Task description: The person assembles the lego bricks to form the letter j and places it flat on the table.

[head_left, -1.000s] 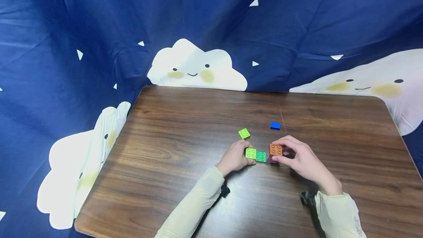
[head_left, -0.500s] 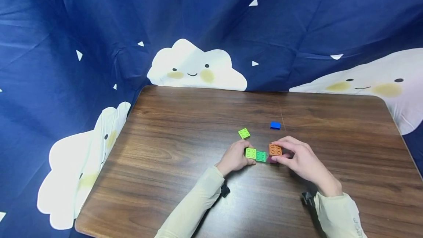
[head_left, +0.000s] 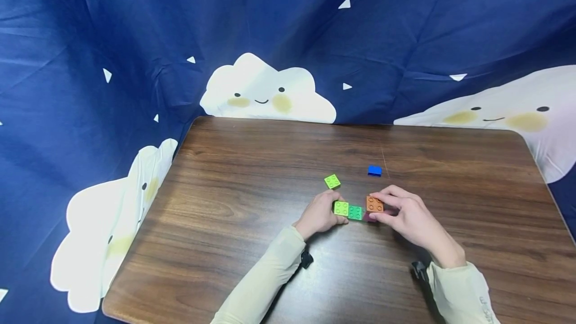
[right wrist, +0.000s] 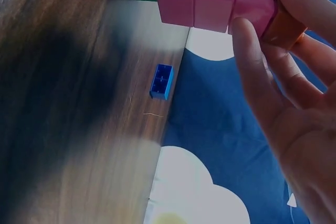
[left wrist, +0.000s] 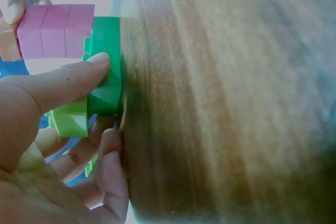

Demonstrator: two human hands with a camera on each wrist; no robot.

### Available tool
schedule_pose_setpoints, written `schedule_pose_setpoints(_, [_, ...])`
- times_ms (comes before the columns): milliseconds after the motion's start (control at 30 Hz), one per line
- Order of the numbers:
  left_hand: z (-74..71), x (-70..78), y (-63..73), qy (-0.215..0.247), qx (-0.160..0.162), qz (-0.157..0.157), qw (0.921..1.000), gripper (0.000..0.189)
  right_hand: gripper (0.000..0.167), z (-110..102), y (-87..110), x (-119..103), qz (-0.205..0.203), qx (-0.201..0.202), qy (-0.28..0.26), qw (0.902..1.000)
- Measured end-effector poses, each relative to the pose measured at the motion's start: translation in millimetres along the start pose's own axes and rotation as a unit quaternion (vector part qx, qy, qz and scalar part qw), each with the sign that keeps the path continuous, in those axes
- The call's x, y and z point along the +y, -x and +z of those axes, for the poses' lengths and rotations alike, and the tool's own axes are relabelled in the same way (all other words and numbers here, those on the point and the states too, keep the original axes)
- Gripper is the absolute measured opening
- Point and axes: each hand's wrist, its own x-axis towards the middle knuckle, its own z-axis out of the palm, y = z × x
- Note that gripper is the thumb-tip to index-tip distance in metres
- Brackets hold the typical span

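Note:
A long green brick [left wrist: 107, 74] sits low at the tabletop, with a lime brick [head_left: 341, 208] on its near-left end and three stacked pink bricks [left wrist: 56, 31] on the other. My left hand [head_left: 320, 214] grips the green brick, thumb along its side in the left wrist view. An orange brick [head_left: 375, 204] tops the pink stack. With thumb and fingers my right hand [head_left: 414, 219] pinches the top of this tower, where the orange brick meets the uppermost pink one. In the head view the orange brick hides most of the pink stack.
Behind the left hand lies a loose lime brick [head_left: 332, 181]. A blue brick [head_left: 375, 171] rests on its side farther back, its hollow underside showing in the right wrist view. The brown wooden table [head_left: 243, 164] ends at a dark blue cloud-print curtain [head_left: 360, 39].

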Motion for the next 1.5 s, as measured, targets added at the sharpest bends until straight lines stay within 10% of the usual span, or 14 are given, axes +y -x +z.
schedule_pose_setpoints(900, [-0.9, 1.8, -0.8, -0.001, 0.005, -0.007, 1.0000, 0.038, 0.044, -3, -4.6, -11, -0.011, -0.019, 0.093, 0.9954])
schedule_pose_setpoints(1500, [0.5, 1.9, 0.1, 0.004, 0.005, -0.013, 0.9999, 0.039, 0.041, 8, -2.6, 3, 0.058, -0.025, 0.016, 0.9979])
